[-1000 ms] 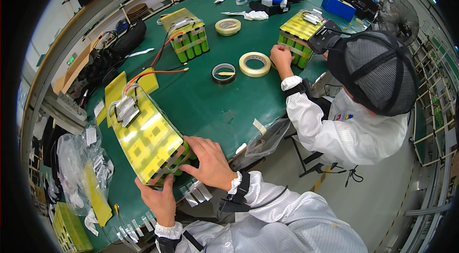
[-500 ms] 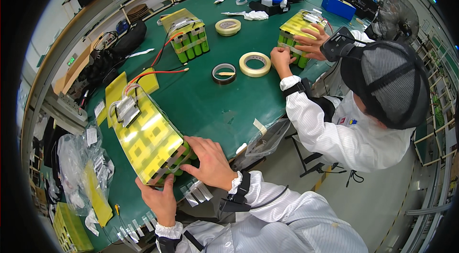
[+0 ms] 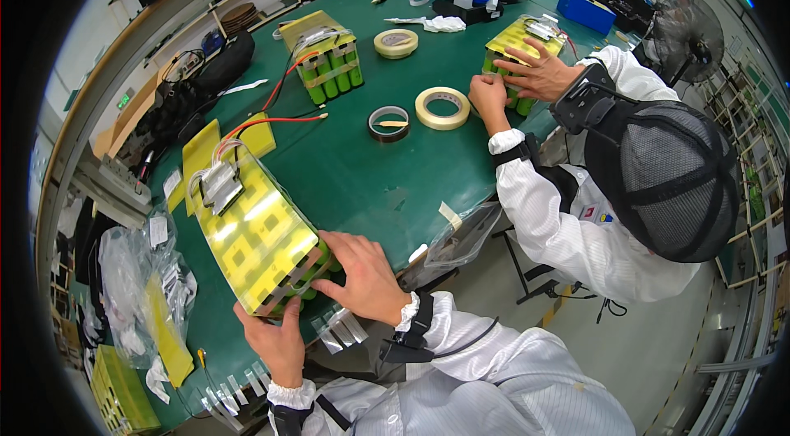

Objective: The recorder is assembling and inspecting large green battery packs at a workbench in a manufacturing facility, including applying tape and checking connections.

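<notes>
A battery pack [image 3: 251,230] of green cells, topped with a yellow sheet, rests on the green table right in front of me. My left hand [image 3: 278,344] grips its near lower left corner, thumb against the front face. My right hand [image 3: 366,278] holds the near right corner, fingers along the side and thumb on the front. A silver module [image 3: 220,186] with white, red and black wires sits at the pack's far end. Short clear tape strips [image 3: 339,329] hang from the table edge beside my hands. The fingertips under the pack are partly hidden.
Across the table stands another battery pack [image 3: 329,65]. Tape rolls [image 3: 443,109] lie mid-table. On the right, a co-worker [image 3: 592,197] has both hands on a third pack [image 3: 514,45]. Plastic bags [image 3: 136,296] and yellow sheets [image 3: 169,337] lie at the left.
The co-worker's head has dipped lower and their hands have shifted slightly on their pack. My hands keep nearly the same grip on my battery pack.
</notes>
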Available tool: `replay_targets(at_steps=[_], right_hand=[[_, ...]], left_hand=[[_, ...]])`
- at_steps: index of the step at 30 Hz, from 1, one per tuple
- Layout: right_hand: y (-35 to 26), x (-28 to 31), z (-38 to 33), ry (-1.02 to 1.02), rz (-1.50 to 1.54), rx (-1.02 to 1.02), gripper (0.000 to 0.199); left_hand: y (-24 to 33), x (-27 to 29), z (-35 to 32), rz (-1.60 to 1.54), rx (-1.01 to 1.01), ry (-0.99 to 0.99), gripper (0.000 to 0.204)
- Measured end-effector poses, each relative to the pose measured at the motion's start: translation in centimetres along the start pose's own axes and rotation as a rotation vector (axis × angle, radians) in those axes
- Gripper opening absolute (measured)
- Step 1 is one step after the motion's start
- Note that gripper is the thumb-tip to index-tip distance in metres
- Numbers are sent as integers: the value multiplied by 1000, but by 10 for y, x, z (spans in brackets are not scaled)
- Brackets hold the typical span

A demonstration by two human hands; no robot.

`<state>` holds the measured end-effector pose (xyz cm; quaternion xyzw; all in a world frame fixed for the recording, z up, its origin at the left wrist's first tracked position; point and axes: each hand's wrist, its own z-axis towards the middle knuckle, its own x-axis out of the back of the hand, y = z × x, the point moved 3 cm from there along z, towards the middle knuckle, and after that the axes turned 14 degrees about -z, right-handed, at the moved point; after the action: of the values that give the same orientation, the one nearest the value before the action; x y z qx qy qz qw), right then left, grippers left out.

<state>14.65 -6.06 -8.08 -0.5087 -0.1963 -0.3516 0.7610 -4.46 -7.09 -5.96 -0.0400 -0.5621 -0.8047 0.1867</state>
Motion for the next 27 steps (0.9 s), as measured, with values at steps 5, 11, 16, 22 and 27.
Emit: replay_targets(at_steps=[5, 11, 16, 22, 27], right_hand=[[-1, 0, 0, 14, 7, 4, 75], [-1, 2, 0, 18, -10, 12, 75], [-1, 2, -1, 6, 25, -10, 76], [1, -5, -5, 11, 45, -24, 92], [3, -6, -5, 10, 29, -5, 99]], left_hand=[[4, 1, 0, 15, -3, 6, 59], [1, 0, 1, 0, 5, 10, 58], [4, 1, 0, 5, 10, 15, 58], [4, 1, 0, 53, 59, -29, 59], [1, 2, 0, 17, 113, -33, 61]])
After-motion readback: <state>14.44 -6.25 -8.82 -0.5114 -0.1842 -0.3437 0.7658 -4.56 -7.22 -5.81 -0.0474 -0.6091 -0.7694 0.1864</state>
